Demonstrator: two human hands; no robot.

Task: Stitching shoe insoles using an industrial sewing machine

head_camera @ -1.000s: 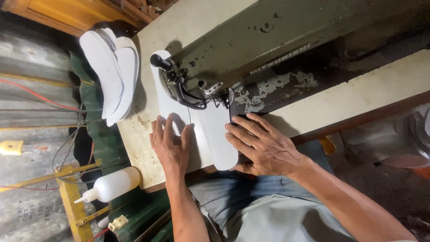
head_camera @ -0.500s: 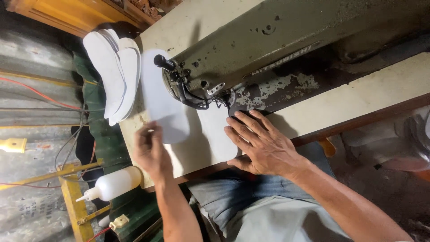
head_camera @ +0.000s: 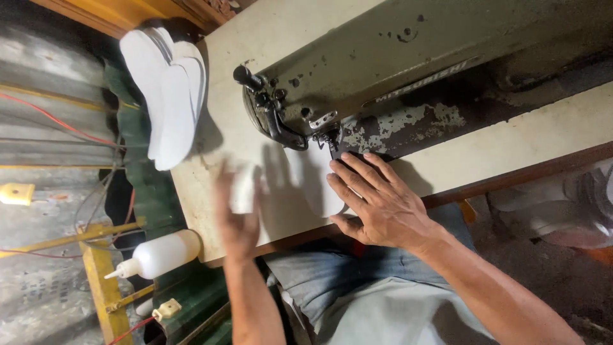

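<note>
Two hands at the sewing machine [head_camera: 396,70], white sheet under the needle.
Right hand [head_camera: 380,201] lies flat, fingers [head_camera: 348,176] spread, pressing the white piece [head_camera: 313,185] onto the tabletop [head_camera: 211,211] just beside the presser foot. Left hand [head_camera: 237,211] is blurred at the piece's outer edge; its fingers cannot be told. White cut pieces [head_camera: 166,83] are stacked at the far corner, a squeeze bottle [head_camera: 159,254] below.

Two bare forearms, no sleeves reaching into view. Left hand [head_camera: 239,217] motion-blurred, details unreadable. Right hand [head_camera: 383,204] sharp: no rings, no watch, no glove. Faded blue denim trousers [head_camera: 306,275] over the lap. Pale grey-white shirt hem [head_camera: 396,316] below them.
</note>
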